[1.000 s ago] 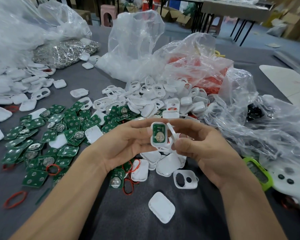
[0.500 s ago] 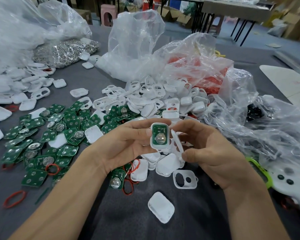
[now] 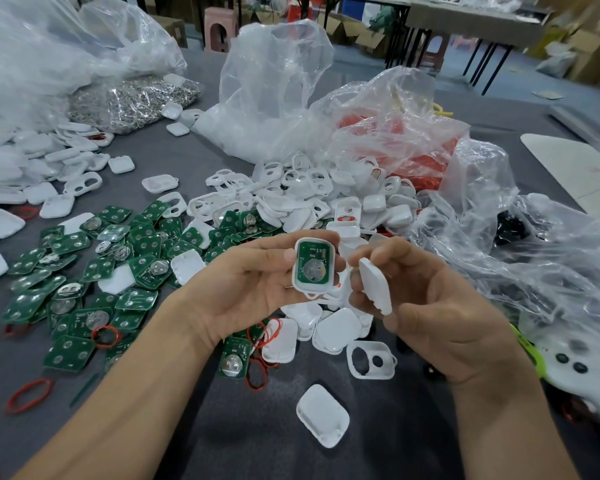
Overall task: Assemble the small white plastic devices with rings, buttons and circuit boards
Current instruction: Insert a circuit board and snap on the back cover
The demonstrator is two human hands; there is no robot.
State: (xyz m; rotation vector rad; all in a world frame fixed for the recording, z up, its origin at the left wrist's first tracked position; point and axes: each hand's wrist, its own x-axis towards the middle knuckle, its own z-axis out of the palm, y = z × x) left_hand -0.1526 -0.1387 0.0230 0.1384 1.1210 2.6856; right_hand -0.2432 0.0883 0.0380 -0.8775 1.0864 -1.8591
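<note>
Left hand (image 3: 250,289): fingers curled, pinching a white shell (image 3: 313,265) with a green circuit board seated inside, held above the tabletop (image 3: 194,427) centre. Right hand (image 3: 440,306): fingers curled round a white cover (image 3: 374,285), just right of the shell. Loose circuit boards (image 3: 94,271): heaped left. White casings (image 3: 291,199): piled beyond the hands. Red rings (image 3: 106,336): scattered near left. Clear plastic bags (image 3: 378,123): far and right.

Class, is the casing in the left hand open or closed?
Open: the casing shows its green circuit board; the right hand holds the cover apart.
</note>
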